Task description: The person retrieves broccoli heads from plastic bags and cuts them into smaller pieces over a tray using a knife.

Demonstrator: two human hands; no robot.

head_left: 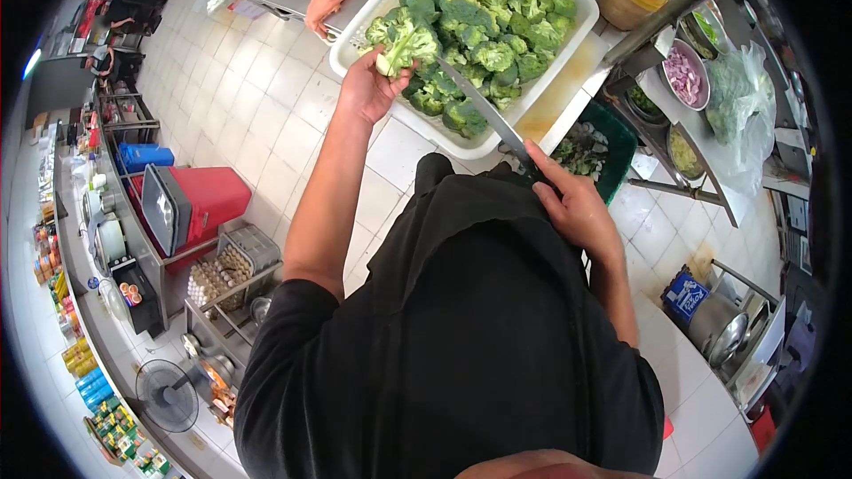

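White basket (466, 149), left rim: pinches broccoli floret (410, 46) in left hand (371, 87). Near rim: grips knife (488, 111) in right hand (572, 204), blade slanting toward floret.

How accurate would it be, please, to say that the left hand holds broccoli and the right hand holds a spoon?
Not quite: the head view shows the right hand holding a knife, not a spoon; the left hand holds broccoli.

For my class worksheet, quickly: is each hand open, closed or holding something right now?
Left hand: closed, fingers holding broccoli.
Right hand: closed around the knife handle.
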